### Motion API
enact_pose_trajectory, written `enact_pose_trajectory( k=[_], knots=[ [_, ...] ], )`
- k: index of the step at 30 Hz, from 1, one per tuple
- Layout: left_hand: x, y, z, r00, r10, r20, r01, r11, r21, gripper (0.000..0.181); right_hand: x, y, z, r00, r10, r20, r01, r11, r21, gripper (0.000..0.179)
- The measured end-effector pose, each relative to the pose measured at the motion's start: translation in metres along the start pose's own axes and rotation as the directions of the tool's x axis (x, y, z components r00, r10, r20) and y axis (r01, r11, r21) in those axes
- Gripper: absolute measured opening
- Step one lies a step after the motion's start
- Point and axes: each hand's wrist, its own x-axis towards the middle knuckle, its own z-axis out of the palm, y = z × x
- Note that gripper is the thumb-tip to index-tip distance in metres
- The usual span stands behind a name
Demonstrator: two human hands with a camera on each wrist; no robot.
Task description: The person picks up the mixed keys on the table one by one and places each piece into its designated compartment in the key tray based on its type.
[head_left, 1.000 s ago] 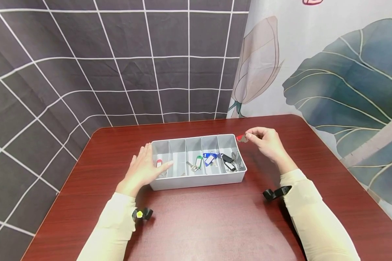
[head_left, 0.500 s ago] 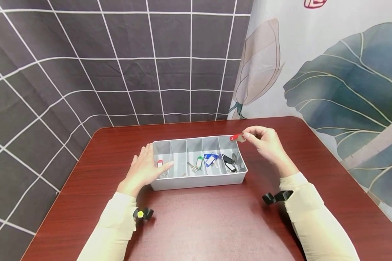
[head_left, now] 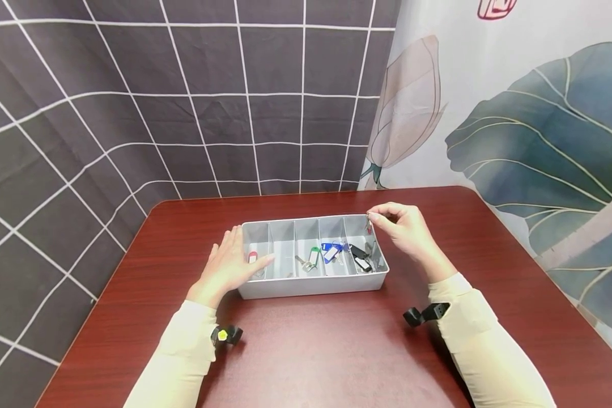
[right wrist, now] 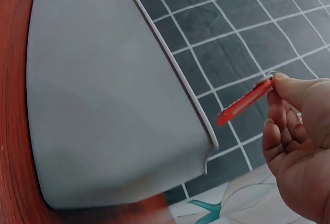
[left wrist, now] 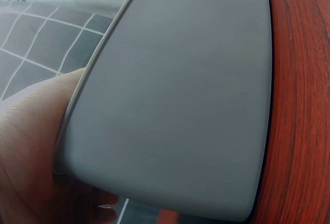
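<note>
My right hand [head_left: 405, 229] pinches the ring of a red key tag [right wrist: 245, 103] between thumb and fingers. The tag hangs at the back of the tray's right-end compartment; a key on it is hard to make out. My left hand [head_left: 229, 260] lies along the left end of the grey divided tray [head_left: 313, 286], fingers straight, thumb reaching over the front left corner. Inside the tray are another red key tag [head_left: 253, 256] at the left end, a green key tag [head_left: 313, 256] with keys, blue key tags [head_left: 331, 252], and black key tags [head_left: 359, 255] at the right end.
The tray stands on a dark red wooden table [head_left: 306, 345]. Behind the table hang a dark grey gridded curtain [head_left: 214, 124] and, to the right, a pale curtain with a leaf print [head_left: 551, 124].
My right hand has moved left with the red key tag, from beside the tray's back right corner to over its right compartment. The tag now hangs down. My left hand stays on the tray.
</note>
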Motion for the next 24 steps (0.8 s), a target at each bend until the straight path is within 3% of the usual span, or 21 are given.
enact_pose_trajectory(
  k=[9, 16, 24],
  knots=[
    [-0.001, 0.001, -0.001, 1.0, 0.004, -0.003, -0.004, 1.0, -0.002, 0.123, 0.008, -0.012, 0.018, 0.996, -0.079, 0.049, 0.081, 0.996, -0.031, 0.009],
    [-0.001, 0.001, 0.0, 1.0, 0.008, -0.009, -0.008, 1.0, 0.006, 0.125, 0.022, 0.013, 0.041, 0.988, -0.129, 0.088, 0.128, 0.992, 0.016, 0.011],
    [-0.002, 0.001, 0.001, 1.0, 0.014, -0.024, -0.014, 1.0, 0.013, 0.124, 0.031, 0.003, 0.063, 0.973, -0.194, 0.125, 0.19, 0.981, 0.041, 0.01]
  ],
)
